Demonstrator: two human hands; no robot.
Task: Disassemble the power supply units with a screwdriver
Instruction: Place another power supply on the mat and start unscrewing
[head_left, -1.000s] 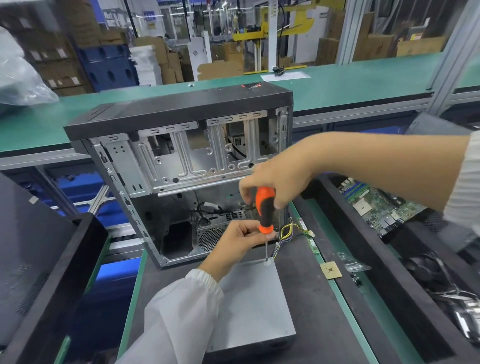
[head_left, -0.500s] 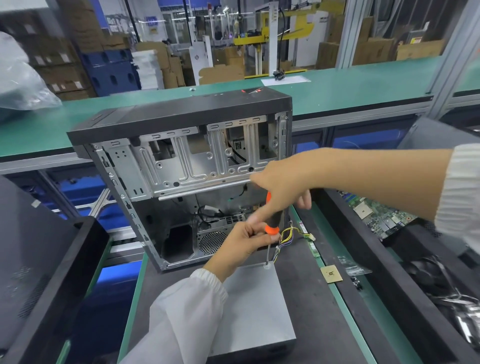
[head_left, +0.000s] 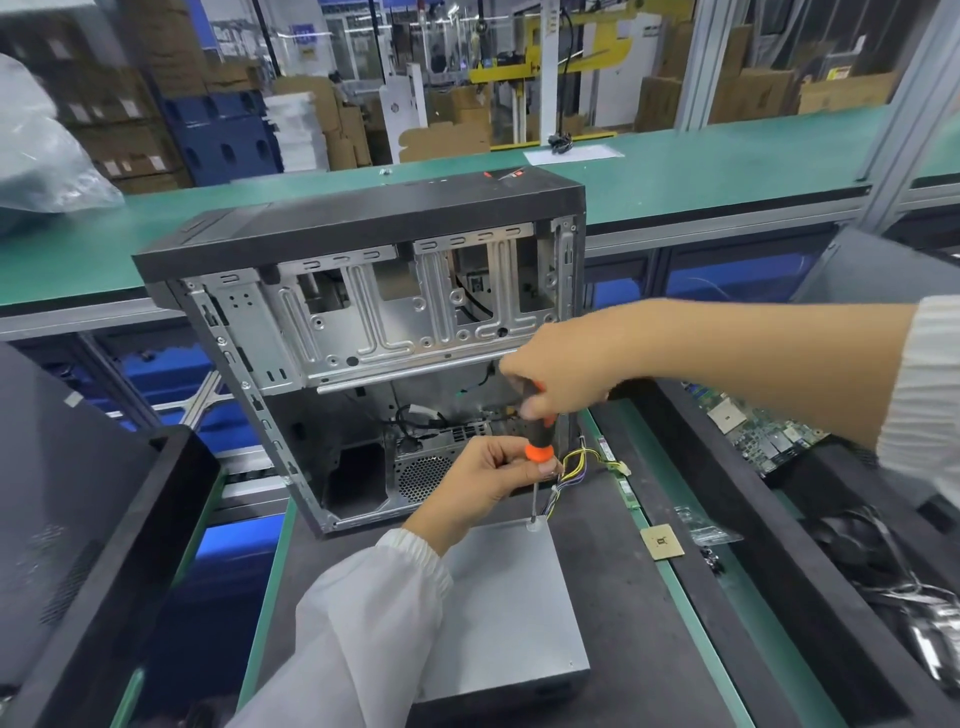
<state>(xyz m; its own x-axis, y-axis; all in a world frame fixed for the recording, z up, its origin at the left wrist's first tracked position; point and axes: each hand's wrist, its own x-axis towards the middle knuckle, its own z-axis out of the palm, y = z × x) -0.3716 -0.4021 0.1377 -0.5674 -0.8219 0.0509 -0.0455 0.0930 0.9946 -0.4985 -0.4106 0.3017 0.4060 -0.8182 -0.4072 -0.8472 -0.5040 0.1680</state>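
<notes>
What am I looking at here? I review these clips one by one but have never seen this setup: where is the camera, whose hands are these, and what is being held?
There is no robot here. A person wears one camera on the head, looking forward and down at their own two hands, so this is the only view.

On the dark work surface lies a grey metal box, the power supply unit, with coloured wires at its far end. Behind it stands an opened computer case.

The right hand grips the top of an orange and black screwdriver. The left hand pinches its lower end to steady it. The tip rests on a screw at the unit's far corner.

A small square chip lies to the right.
</notes>
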